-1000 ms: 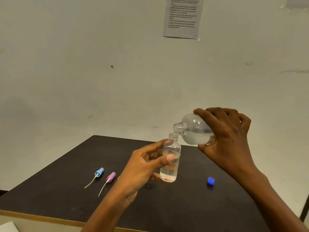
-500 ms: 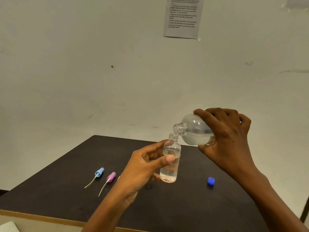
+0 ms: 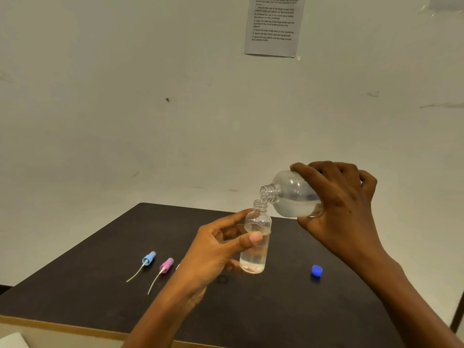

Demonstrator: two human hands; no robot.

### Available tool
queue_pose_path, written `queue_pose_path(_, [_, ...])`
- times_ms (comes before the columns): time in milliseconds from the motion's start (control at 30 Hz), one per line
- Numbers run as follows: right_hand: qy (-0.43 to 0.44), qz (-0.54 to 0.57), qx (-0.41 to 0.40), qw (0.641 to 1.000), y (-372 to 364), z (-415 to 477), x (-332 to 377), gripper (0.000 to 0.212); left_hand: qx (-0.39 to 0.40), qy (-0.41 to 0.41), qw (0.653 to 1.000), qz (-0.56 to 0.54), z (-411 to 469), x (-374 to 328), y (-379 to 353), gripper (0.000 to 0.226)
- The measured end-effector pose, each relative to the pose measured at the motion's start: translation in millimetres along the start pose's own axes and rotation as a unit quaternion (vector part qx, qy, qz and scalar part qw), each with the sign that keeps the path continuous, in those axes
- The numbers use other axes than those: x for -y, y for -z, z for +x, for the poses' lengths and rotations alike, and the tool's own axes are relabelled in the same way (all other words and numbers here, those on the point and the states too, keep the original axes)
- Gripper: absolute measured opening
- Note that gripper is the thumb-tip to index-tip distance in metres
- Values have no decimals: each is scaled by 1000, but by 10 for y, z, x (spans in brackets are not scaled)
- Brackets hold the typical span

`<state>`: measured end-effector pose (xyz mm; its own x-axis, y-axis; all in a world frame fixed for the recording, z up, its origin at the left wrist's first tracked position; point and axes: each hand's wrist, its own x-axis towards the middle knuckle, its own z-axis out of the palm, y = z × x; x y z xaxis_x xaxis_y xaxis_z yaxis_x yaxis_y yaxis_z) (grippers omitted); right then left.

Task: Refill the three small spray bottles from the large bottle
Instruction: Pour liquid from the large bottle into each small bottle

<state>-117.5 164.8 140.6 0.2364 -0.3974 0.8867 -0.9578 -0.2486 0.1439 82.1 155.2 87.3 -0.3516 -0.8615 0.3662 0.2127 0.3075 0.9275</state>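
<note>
While right hand (image 3: 344, 214) grips tilted large bottle (image 3: 293, 197) and left hand (image 3: 213, 249) holds small bottle (image 3: 254, 244) beneath: one refill underway, partly full (two spray tops (image 3: 166, 264) lie loose)

Clear glossy plastic small bottle (image 3: 256, 237), clear liquid inside, cloudy see-through plastic large bottle (image 3: 292, 195) with ribbed neck, matt dark table top (image 3: 100, 272) with pale wood-like near edge, smooth plastic blue cap (image 3: 316, 270), matt printed paper sheet (image 3: 273, 26) on far wall
</note>
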Motion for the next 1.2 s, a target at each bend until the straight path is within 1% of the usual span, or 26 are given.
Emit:
queue_pose_path(300, [3, 0, -4, 1000, -1, -6, -2, 89, 1, 2, 1000, -4, -7, -1, -2, 47])
queue_pose_path(1200, [5, -6, -9, 1000, 15, -8, -10, 88, 3, 3, 1000, -2, -14, -4, -5, 44])
